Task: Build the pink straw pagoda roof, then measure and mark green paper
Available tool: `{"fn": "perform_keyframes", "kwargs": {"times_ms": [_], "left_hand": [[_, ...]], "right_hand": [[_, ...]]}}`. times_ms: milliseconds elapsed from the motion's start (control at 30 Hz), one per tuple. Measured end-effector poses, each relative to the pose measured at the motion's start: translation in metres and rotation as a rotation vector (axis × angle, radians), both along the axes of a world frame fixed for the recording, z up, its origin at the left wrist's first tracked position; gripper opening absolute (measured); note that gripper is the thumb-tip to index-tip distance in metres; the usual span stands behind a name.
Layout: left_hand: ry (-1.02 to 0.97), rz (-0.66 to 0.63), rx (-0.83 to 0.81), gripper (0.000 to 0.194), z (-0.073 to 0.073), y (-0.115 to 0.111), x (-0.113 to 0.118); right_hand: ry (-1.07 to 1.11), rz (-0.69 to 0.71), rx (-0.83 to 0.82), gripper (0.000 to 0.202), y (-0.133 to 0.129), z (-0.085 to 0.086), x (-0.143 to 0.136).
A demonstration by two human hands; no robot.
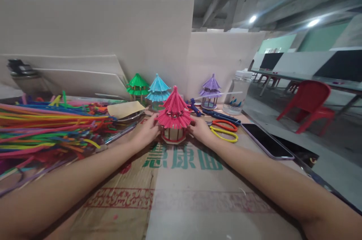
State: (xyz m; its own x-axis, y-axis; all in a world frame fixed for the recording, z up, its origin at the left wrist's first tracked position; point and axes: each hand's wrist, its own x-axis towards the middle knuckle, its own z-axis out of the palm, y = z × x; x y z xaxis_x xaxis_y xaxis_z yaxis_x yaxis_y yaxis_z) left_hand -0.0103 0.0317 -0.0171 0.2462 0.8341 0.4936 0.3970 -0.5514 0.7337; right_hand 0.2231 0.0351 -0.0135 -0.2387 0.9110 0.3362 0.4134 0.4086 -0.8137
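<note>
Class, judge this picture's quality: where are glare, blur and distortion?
Head view: the lamps glare, with pale streaks around them; head view: the coloured strips look smeared; head view: wide-angle distortion seems to stretch the chair and forearms toward the edges; head view: the pink pagoda is comparatively clear.

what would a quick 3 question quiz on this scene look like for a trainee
1. Multiple choice: what colour is the model between the left hand and the right hand? (a) green (b) pinkish red (c) light blue
2. True or false: the phone lies to the right of both hands.
3. Fill in the colour: the roofed model standing nearest the clear jar is ____.

Key: 1. b. 2. True. 3. Purple, the purple model.
</note>
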Motion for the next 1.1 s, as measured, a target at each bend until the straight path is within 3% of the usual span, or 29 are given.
{"fn": "perform_keyframes", "kwargs": {"times_ms": [100, 200, 333, 467, 633, 767, 900, 1100], "left_hand": [[-0.007, -0.018, -0.013, 0.030, -0.001, -0.008, -0.002], [0.133, -0.082, -0.023, 0.032, 0.002, -0.014, -0.002], [0.337, -0.122, 0.125, 0.031, 0.004, -0.015, 0.002], [0.393, -0.092, 0.187, 0.030, 0.004, -0.013, 0.001], [0.444, -0.073, 0.229, 0.030, 0.004, -0.016, -0.001], [0.496, -0.053, 0.258, 0.032, 0.006, -0.017, 0.000], [0.569, -0.010, 0.256, 0.029, 0.009, -0.019, 0.001], [0.600, -0.005, 0.275, 0.028, 0.013, -0.024, 0.002]], "right_hand": [[0.006, -0.032, -0.018, 0.022, 0.004, -0.004, 0.009], [0.003, -0.052, -0.019, 0.022, 0.001, -0.003, 0.012], [-0.027, -0.056, 0.002, 0.021, -0.003, 0.005, 0.011], [-0.060, -0.071, 0.034, 0.016, -0.003, 0.033, 0.024], [-0.063, -0.207, 0.132, 0.021, -0.018, 0.075, 0.044], [-0.167, -0.116, 0.251, 0.026, -0.046, 0.091, 0.036], [-0.203, 0.019, 0.183, 0.026, -0.060, 0.090, 0.020], [-0.040, 0.016, 0.067, 0.019, -0.056, 0.077, 0.012]]}}
